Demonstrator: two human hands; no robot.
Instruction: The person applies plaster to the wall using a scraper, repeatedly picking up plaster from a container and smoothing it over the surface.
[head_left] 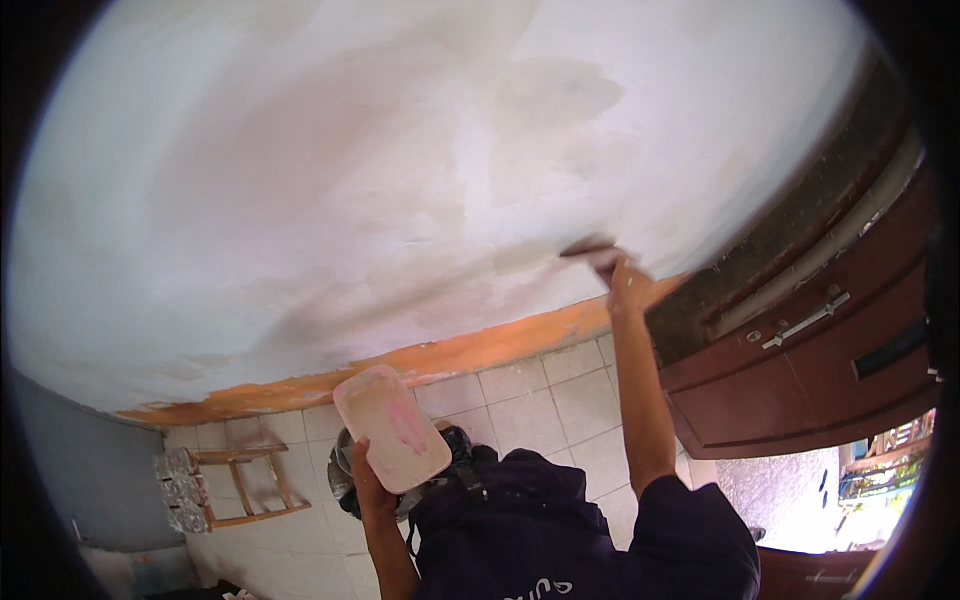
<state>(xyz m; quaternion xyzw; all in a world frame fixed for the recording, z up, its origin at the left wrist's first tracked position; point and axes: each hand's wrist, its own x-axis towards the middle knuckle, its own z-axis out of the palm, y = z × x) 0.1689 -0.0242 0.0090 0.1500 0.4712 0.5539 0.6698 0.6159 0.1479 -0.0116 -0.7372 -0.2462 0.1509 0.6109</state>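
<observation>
My right hand [624, 284] is raised at the end of an outstretched arm, closed round a putty knife [588, 247]. Motion blurs both; the dark blade lies at the wall's surface. The wall [330, 190] is whitish, with uneven grey and pinkish patches, and has an orange band [470, 350] along its foot. Low in front of my body, my left hand [373, 486] grips the left edge of a shallow, pale plastic tray [385, 445], fingers mostly hidden beneath it. A pink smear lies on the tray's off-white inside.
Under the tray, a bucket [343, 488] is partly hidden. A wooden stool [240, 485] with a stained top is at the left, on pale floor tiles [520, 395]. Near the right side is a brown door [790, 375] with a metal handle, beside a bright opening outdoors.
</observation>
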